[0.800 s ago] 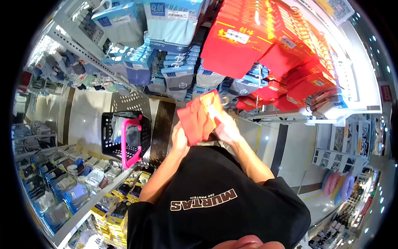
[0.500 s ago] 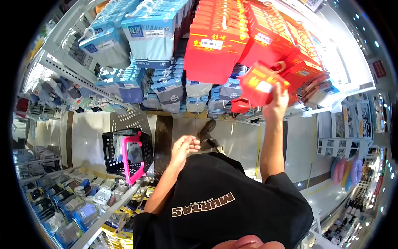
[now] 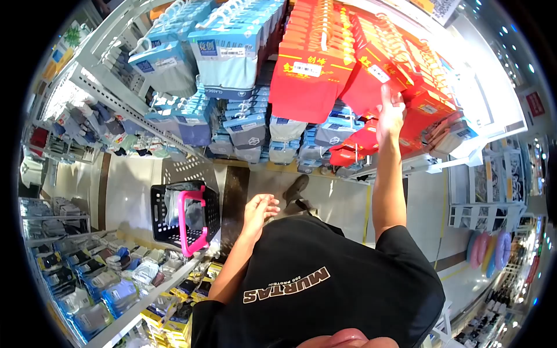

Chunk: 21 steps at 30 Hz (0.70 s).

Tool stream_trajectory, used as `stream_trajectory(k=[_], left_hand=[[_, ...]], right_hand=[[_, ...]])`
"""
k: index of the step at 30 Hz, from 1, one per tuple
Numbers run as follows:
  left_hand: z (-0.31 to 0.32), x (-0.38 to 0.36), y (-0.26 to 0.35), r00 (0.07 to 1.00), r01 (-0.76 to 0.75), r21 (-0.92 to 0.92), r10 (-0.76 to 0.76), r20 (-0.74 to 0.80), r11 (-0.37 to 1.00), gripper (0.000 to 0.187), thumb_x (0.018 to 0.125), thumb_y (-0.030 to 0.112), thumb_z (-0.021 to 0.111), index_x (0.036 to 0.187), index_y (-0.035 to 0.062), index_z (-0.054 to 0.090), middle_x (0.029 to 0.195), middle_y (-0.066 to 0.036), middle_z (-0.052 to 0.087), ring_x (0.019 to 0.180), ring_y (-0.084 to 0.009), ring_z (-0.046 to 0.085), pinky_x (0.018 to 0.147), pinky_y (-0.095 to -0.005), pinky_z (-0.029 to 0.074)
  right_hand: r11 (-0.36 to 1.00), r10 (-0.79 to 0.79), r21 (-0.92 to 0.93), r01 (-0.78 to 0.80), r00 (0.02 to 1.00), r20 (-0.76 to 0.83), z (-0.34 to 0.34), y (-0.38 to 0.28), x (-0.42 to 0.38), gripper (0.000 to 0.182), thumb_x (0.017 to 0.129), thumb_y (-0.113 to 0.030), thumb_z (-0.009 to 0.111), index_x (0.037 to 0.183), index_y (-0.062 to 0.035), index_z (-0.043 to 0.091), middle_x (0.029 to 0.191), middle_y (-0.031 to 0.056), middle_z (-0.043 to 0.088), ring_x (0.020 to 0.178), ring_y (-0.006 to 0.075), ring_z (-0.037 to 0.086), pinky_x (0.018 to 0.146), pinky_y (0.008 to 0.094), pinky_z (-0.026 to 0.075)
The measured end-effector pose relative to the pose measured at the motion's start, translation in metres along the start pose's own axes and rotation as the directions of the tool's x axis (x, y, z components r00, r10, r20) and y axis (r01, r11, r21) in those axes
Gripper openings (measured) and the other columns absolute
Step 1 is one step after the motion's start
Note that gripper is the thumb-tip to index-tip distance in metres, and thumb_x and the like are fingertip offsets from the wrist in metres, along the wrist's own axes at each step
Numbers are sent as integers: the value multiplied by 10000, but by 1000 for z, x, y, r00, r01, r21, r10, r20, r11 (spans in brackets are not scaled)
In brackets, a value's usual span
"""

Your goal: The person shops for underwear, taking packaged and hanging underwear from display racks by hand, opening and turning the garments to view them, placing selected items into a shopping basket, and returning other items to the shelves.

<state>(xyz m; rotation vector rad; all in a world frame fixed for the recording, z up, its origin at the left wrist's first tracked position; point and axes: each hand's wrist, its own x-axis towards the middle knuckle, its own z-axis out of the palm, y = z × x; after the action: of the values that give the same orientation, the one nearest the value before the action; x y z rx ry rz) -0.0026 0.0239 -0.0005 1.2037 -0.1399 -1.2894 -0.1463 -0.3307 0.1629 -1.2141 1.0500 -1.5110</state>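
Head view: above and right of the basket (image 3: pixel 213 213), a red pack (image 3: pixel 369 84) is hung at the half-curled right hand (image 3: pixel 390 116); any grip cannot be told. The left hand (image 3: pixel 259 214) is held empty, loosely parted. Likely light and soft, the pack is best gripped by its card (image 3: pixel 395 74).

The red packs (image 3: pixel 362 90) before me seem of soft, matt cloth, and their headers (image 3: pixel 335 71) look like smooth printed card. The hooks (image 3: pixel 139 45) on the blue packs (image 3: pixel 232 69) appear to be white plastic. My T-shirt (image 3: pixel 348 261) is matt black cloth. The basket (image 3: pixel 159 217) is of black plastic, its pink handle (image 3: pixel 183 223) smooth. The shelf frame (image 3: pixel 110 95) looks like painted metal, and the floor tiles (image 3: pixel 339 203) are glossy.
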Motion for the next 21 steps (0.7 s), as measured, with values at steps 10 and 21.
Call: stream_trajectory(k=[10,21], left_hand=[[-23,-1,-14,994,58,75,-51,-96,995,215,1008,219,549,1066,18,601,945,-106,673,774,-164,670,699,-272,543],[-15,5,-5,995,46,122,-35,-89,991,210,996,232,578,1039,30,618,922,-78,676,761,-128,646,685,-246,510]], right_hand=[[812,-95,-524,255,945,312,-79,127,-37,482,879,-245,741,1259,1,577,1217,169,599,1142,251,565,990,354,438],[959,266,-197,-205,891,368,-82,174,-33,420,845,-117,778,1199,-15,577,1121,72,637,976,125,601,866,275,486]])
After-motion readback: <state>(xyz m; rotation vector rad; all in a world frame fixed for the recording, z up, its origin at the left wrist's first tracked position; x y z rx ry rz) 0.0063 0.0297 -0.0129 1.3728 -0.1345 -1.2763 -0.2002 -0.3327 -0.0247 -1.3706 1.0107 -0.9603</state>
